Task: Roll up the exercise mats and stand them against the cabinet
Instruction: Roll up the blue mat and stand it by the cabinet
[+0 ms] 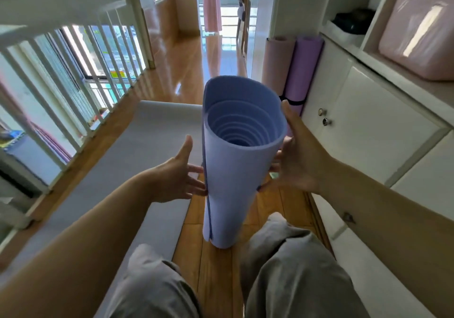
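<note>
1. One blue rolled mat [235,182] stands upright on the wooden floor [221,268] at the middle of our view. Its foot sits between our knees [282,234], and its open top shows loose coils stepping down inward like a funnel.
2. Our left hand [177,177] is at the roll's 9 o'clock, spread wide, with straight fingers touching its side. Our right hand [299,160] is at 3 o'clock, also wide, thumb up beside the rim and fingertips laid on the wall. Neither hand wraps the roll.
3. We judge the step in hand to be squaring and tightening the roll before carrying it. We should press both palms inward evenly and tap the foot on the floor so the coils level. The outer flap runs down the 9 o'clock side, and we should keep it pinned so it cannot spring.
4. The roll then wants lifting low and upright toward 1 o'clock. There a pink mat [276,64] and a purple mat [303,69] already lean against the white cabinet [368,130], and the free spot seems to be on their near side.
5. A grey mat [137,158] lies flat at 9 o'clock, not yet rolled, with a white railing [73,71] beyond it.
</note>
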Tool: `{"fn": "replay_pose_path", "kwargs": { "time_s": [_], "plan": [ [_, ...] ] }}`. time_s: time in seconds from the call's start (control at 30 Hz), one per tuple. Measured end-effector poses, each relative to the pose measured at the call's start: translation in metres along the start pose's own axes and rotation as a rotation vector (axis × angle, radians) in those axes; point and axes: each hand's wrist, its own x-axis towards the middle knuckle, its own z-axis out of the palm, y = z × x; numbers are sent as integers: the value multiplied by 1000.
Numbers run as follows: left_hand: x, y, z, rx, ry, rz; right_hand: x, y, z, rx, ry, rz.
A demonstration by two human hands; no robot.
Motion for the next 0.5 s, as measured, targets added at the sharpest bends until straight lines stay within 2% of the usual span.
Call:
{"fn": "replay_pose_path", "kwargs": {
  "time_s": [0.1, 0.2, 0.27, 0.4, 0.5],
  "plan": [
    [-12, 2, 8, 41, -34, -9, -4, 5, 7, 36, -46, -22],
    [-24, 5, 14, 121, 11, -21, -10, 9, 14, -20, -39, -76],
    [-29, 8, 14, 185, 38, 80, -15, 6, 17, -100, 16, -104],
    [-42, 19, 15, 109, 88, 433, -22, 1, 16, -182, 48, -95],
    [-53, 29, 15, 154, 110, 457, -23, 0, 15, -225, 114, -103]
  ]
}}
